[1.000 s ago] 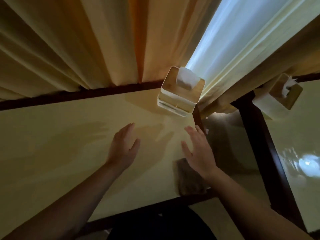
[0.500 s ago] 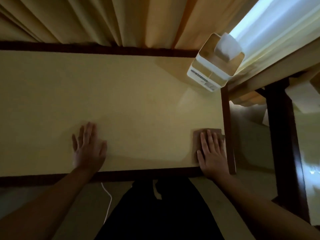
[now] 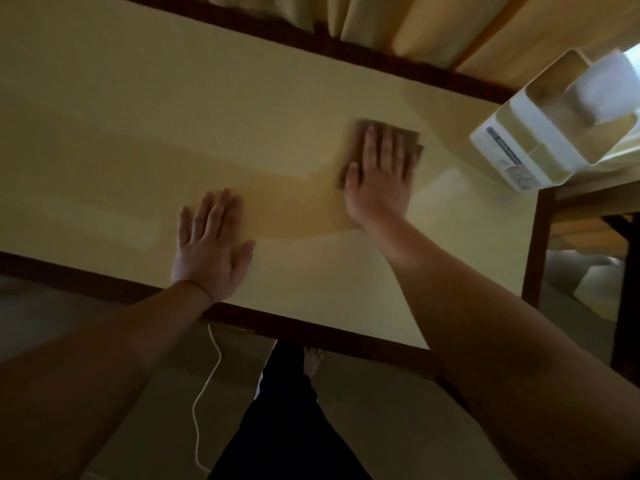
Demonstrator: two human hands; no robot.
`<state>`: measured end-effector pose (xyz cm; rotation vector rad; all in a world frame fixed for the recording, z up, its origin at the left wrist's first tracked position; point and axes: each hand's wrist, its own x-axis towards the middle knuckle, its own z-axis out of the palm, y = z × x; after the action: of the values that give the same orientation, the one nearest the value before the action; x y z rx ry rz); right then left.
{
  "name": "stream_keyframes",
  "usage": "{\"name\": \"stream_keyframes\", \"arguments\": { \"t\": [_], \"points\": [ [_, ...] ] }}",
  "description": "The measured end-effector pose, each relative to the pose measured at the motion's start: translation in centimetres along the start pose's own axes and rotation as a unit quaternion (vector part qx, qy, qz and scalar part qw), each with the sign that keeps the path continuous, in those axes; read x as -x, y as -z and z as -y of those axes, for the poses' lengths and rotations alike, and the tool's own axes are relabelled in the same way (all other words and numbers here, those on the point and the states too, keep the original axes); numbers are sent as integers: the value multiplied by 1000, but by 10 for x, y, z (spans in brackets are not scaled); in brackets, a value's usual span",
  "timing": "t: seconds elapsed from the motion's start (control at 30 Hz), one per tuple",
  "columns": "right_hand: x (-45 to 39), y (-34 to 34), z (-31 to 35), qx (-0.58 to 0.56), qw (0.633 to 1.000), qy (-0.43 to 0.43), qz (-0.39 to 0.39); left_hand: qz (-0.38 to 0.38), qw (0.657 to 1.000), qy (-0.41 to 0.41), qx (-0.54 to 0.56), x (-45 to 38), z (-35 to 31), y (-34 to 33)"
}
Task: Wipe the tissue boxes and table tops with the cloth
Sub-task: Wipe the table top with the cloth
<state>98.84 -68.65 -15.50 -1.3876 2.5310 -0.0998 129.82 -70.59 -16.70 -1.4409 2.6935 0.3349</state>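
Cloth (image 3: 381, 133), brown and roughly square, is laid flat on the smooth pale yellow worktop (image 3: 121, 133), its edges slightly turned toward the tissue box (image 3: 540, 140) at the right corner. It is pressed down by the right hand (image 3: 379, 178) with straight fingers. The left hand (image 3: 209, 244) is spread flat on the bare worktop near the dark wooden edge.

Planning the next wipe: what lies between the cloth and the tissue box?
Head view: only bare table top separates the cloth from the tissue box.
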Motion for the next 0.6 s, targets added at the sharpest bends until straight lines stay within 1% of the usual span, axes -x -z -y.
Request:
{"name": "stream_keyframes", "arguments": {
  "t": [0.1,0.17,0.2,0.27,0.33,0.4,0.47,0.53,0.6],
  "points": [
    [23,-21,80,7,989,148,22,-9,1000,4,0,1,2,-2],
    [46,-29,110,10,973,228,43,-5,1000,7,-4,1,2,-3],
    [53,-32,113,9,967,248,47,-3,1000,9,-6,1,3,-2],
    [50,-32,101,1,965,257,42,-8,1000,10,-6,0,3,-2],
    [41,-27,75,-10,977,212,23,-10,1000,8,5,0,2,-2],
    [32,-18,35,-19,991,135,3,-7,1000,11,8,0,3,-1],
    [29,-5,-19,-22,998,54,-20,-2,1000,12,9,0,3,-1],
    [37,4,-77,-18,998,-36,-42,-7,1000,10,12,1,3,-1],
    [54,8,-116,-19,991,-120,-55,-10,1000,5,16,1,2,0]
  ]
}}
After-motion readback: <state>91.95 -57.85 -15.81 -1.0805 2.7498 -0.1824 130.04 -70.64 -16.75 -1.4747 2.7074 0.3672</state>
